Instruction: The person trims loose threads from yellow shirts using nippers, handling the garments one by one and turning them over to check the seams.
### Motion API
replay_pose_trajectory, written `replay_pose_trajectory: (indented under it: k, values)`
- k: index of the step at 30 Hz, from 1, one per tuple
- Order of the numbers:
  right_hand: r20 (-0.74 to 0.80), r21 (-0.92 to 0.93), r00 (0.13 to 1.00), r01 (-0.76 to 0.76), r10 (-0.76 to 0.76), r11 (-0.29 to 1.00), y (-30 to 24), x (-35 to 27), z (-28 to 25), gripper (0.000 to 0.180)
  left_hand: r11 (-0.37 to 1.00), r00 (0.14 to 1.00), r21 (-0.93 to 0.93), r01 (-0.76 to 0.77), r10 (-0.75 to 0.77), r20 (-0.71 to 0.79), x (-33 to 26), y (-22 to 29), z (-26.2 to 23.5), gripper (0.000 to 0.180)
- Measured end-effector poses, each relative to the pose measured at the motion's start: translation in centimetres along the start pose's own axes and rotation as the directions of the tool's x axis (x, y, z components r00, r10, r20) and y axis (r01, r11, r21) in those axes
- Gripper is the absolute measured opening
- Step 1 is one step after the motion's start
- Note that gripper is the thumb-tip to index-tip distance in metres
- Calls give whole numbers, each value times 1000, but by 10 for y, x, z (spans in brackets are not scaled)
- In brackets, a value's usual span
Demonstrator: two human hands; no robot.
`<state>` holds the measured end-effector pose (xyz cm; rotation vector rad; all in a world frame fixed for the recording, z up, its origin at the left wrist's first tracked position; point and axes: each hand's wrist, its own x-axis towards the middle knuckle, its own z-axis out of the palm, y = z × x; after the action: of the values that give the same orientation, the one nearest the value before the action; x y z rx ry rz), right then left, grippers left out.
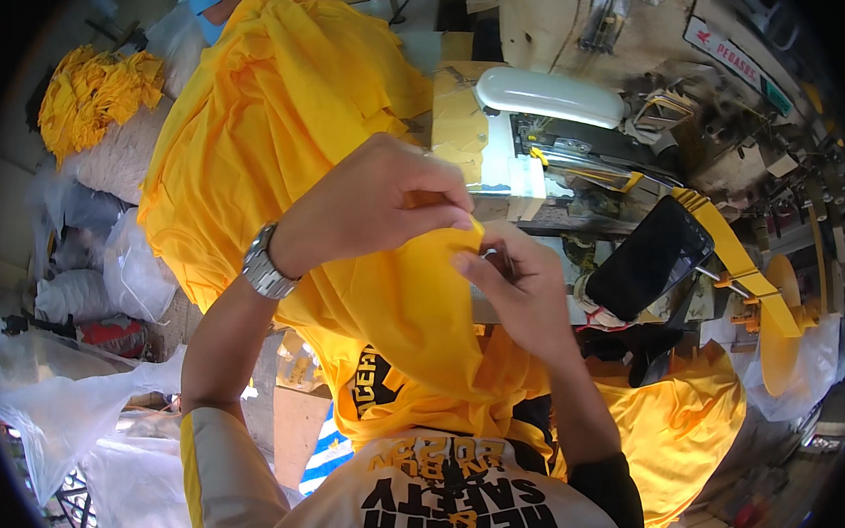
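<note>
Both hands pinch the edge of a piece of yellow fabric [414, 293] in front of my chest. My left hand [381, 201], with a metal watch on its wrist, comes in from the left and grips the upper edge between thumb and fingers. Close beside it, my right hand [519, 283] closes on the same edge from the right. From there the fabric hangs toward my lap. Just behind and left lies a big heap of yellow cloth [281, 109].
An industrial sewing machine [589, 150] stands at the right, with a white lamp [552, 97] over its bed. A dark phone [650, 257] sits on a mount near yellow strips [738, 262]. Plastic bags [136, 269] and bundled yellow scraps [98, 97] fill the left.
</note>
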<state>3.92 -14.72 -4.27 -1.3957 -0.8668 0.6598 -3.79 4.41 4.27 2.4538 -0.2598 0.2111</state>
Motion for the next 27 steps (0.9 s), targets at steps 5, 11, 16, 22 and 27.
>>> replay_pose_trajectory:
  k: [5,11,16,22,27]
  values:
    - [-37,-122,999,-10,5,992,17,-6,12,16,991,969,-83,-104,82,-235,0,-9,10,7]
    - [-77,202,964,-234,254,951,16,-29,-18,19,974,911,-167,-152,73,-406,44,-27,42,6]
    - [-125,266,966,-188,228,945,18,-30,-40,20,877,852,462,-133,340,-399,54,-30,59,9]
    - [-99,314,957,-231,273,921,14,-42,-50,19,782,933,617,86,153,-324,30,9,83,33]
    - [-107,311,956,-230,275,922,13,-40,-53,19,809,926,580,95,141,-349,32,5,86,32]
